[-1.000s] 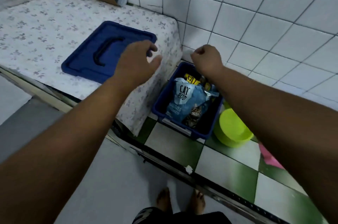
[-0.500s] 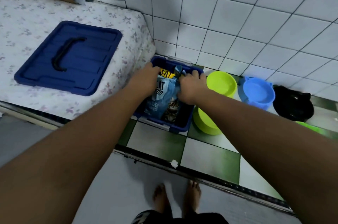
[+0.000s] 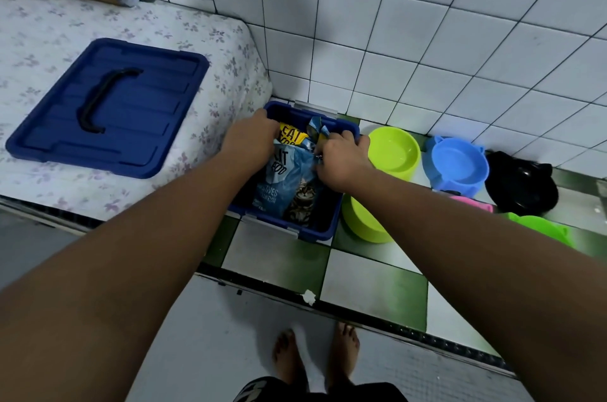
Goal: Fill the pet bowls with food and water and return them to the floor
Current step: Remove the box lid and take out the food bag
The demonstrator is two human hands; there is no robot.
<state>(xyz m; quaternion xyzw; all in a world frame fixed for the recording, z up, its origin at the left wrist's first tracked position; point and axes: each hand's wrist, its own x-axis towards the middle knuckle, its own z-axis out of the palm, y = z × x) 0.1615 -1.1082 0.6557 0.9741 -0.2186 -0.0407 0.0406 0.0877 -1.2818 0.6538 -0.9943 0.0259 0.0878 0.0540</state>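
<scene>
Both hands, L [image 3: 250, 138] & R [image 3: 341, 156], grasp the blue bag [image 3: 289, 184] in bin [image 3: 315, 234] on green-checked floor [image 3: 368, 276] by white-tiled wall [image 3: 427, 40].

Six pet bowls [image 3: 394, 152] — two cat-food bags [image 3: 285, 184], one blue bin [image 3: 315, 234], one lid [image 3: 108, 107]

The right hand [image 3: 341, 160] hides its own grip on the blue cat-food bag [image 3: 289, 184].

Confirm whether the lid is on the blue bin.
No. The lid lies on the flowered cloth, beside the open bin.
</scene>
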